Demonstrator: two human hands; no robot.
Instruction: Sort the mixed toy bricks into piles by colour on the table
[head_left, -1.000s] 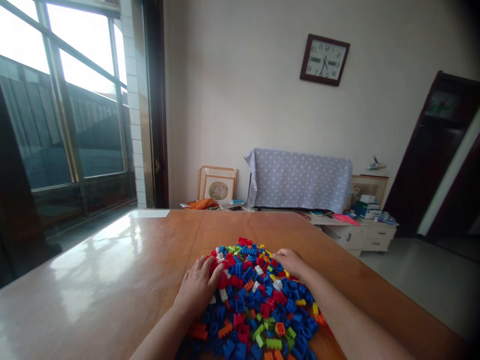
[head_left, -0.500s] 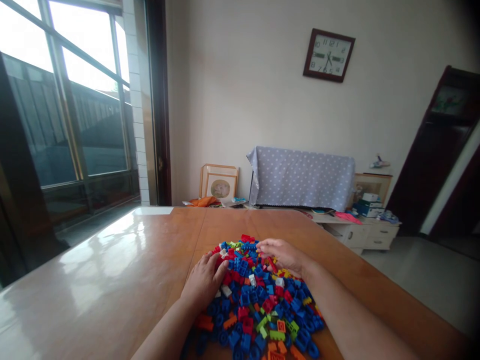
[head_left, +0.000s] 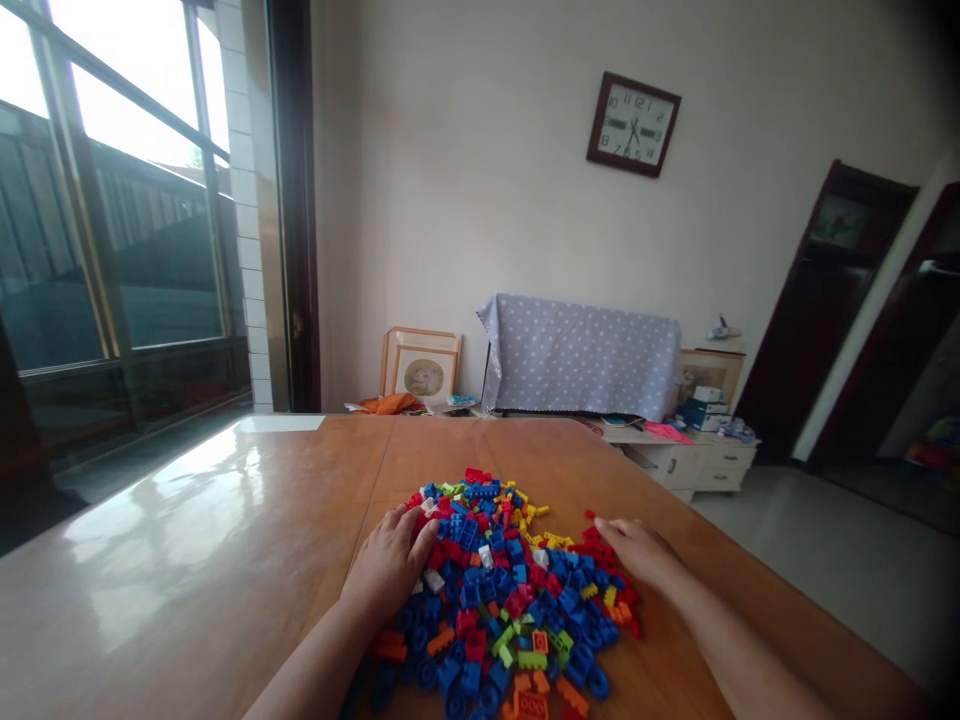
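A large heap of plastic building bricks (head_left: pixel 472 590) in blue, red, green, orange, yellow and white spreads over the table. My left hand (head_left: pixel 386 560) rests against the heap's left edge, fingers stretched and thumb apart, gripping nothing that shows. At the right side of the heap, my right hand (head_left: pixel 637 545) hovers by a cluster of red bricks (head_left: pixel 596 548), its fingers extended to the left and partly hiding that cluster. Just beyond its fingertips lies a small red brick (head_left: pixel 590 514). Yellow bricks (head_left: pixel 551 540) form a patch between the middle of the heap and the red cluster.
The brown wooden table (head_left: pixel 262 560) reflects window light on the left. Behind it stand a low white cabinet (head_left: pixel 701 468), a covering cloth with dots (head_left: pixel 581 355) and framed pictures (head_left: pixel 422 370). A clock (head_left: pixel 634 124) hangs on the wall.
My right hand has moved right, from above the heap's far part to the red cluster. My left hand keeps its place at the heap. The camera view has turned slightly right.
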